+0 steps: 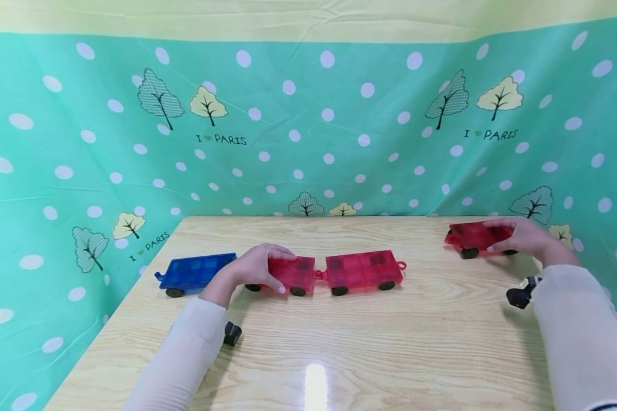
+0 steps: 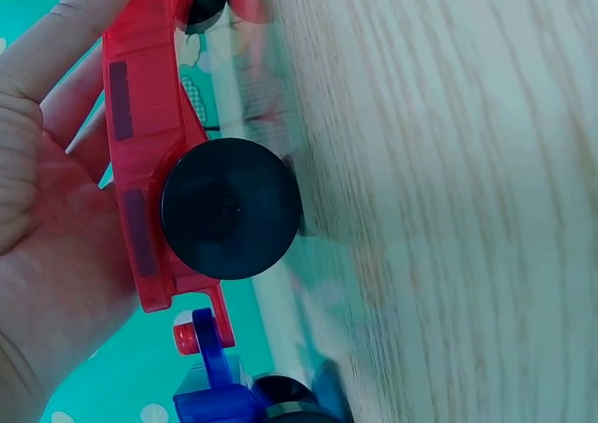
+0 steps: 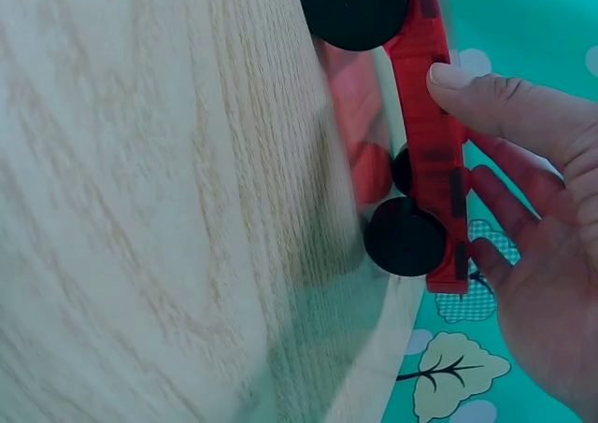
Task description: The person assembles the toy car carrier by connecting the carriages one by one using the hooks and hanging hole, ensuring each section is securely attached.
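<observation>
In the head view, a blue toy car base (image 1: 197,272) and two red ones stand in a row at the left and middle of the table. My left hand (image 1: 257,267) grips the middle red car base (image 1: 300,275) from above, thumb on its near side. Its peg sits by the blue one's loop in the left wrist view, where they look coupled. The second red car base (image 1: 360,270) joins its right end. At the far right my right hand (image 1: 527,237) grips a separate red car base (image 1: 468,236) between thumb and fingers, its wheels near the tabletop.
A wooden table (image 1: 391,342) lies under everything. Behind and at the sides hangs a green dotted curtain (image 1: 308,154). Black wrist cameras show below the left hand (image 1: 232,334) and the right hand (image 1: 521,292).
</observation>
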`<act>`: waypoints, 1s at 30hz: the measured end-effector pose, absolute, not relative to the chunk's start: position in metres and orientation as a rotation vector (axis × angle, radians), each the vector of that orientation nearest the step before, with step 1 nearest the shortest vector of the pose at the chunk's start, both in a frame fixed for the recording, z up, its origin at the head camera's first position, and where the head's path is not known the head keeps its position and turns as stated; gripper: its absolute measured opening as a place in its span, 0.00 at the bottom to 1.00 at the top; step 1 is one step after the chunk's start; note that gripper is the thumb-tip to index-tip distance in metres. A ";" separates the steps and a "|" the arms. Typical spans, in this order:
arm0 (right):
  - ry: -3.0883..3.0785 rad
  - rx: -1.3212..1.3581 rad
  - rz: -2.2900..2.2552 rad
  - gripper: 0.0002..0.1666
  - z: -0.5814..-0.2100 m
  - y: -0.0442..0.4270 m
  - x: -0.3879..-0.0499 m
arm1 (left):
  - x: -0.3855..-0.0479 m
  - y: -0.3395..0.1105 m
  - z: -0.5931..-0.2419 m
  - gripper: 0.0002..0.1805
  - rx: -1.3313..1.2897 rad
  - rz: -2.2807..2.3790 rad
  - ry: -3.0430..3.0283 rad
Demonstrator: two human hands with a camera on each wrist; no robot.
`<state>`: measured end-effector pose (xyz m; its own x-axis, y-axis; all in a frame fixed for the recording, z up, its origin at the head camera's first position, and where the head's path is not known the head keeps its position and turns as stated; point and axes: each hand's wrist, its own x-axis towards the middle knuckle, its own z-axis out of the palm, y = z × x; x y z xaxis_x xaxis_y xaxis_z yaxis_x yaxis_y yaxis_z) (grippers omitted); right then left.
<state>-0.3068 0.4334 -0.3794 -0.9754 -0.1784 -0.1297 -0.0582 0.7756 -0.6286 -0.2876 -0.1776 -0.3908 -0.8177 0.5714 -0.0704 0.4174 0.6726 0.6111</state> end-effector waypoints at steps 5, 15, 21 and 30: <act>2.772 -0.167 -0.970 0.47 -0.379 0.432 -0.308 | -0.287 -0.177 -0.390 0.39 0.790 0.866 2.633; 2.774 -0.185 -0.925 0.48 -0.375 0.427 -0.315 | -0.287 -0.177 -0.391 0.40 0.779 0.858 2.636; 2.816 -0.216 -0.784 0.50 -0.373 0.424 -0.317 | -0.286 -0.177 -0.391 0.40 0.778 0.854 2.641; 2.812 -0.199 -0.777 0.52 -0.374 0.422 -0.316 | -0.285 -0.177 -0.391 0.40 0.769 0.857 2.639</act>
